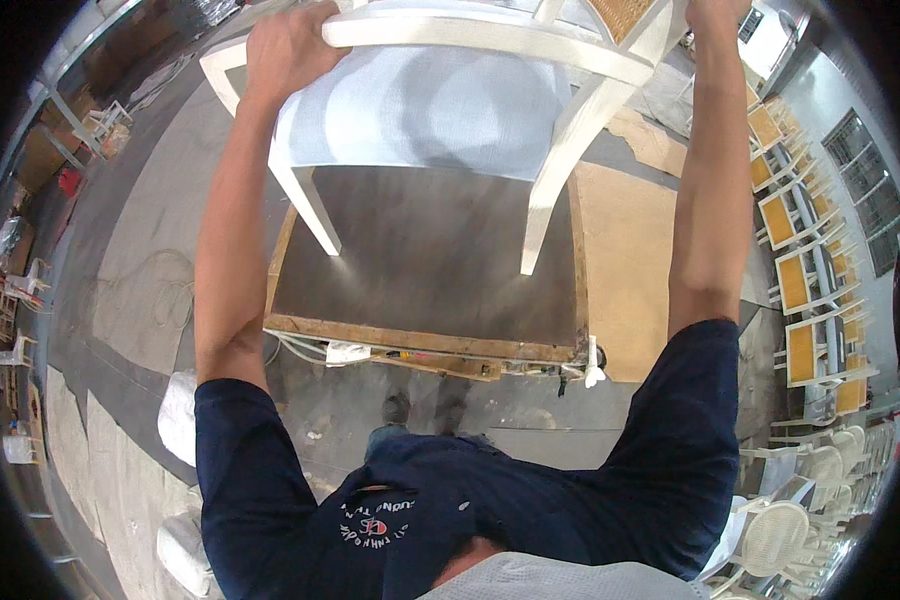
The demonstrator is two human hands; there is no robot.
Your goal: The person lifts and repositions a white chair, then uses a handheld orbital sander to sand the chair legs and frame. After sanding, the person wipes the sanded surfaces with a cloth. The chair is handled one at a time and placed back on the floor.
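A broad grey workshop floor (300, 460), partly covered with flat brown and grey sheets, spreads around the work. Along the right side stand rows of white-framed chairs with orange-tan panels (797, 283), with pale round-backed chairs (775, 540) below them; these look built to a similar stage.

In the middle is a low table (430, 290) with a dark brown top and a worn wooden edge. Above its far part is the piece in hand, a white wooden chair with a pale blue upholstered seat (420, 110). Judging by what shows, much of this chair is done: the frame is joined and white, the seat is in place, and a woven tan panel (625, 15) is set in the frame at the upper right. Two legs reach down over the dark top. What is left is the handling: the chair is not yet let go.

The left hand (288, 50) is clenched around the end of the white near rail (490, 38). The right hand (718, 12) is beside the frame at the upper right, but the view's edge cuts it off, so I cannot tell whether its fingers are closed on the wood.

Smallest are a crumpled white cloth (348, 353) and a pale cord (295, 345) at the table's near edge.
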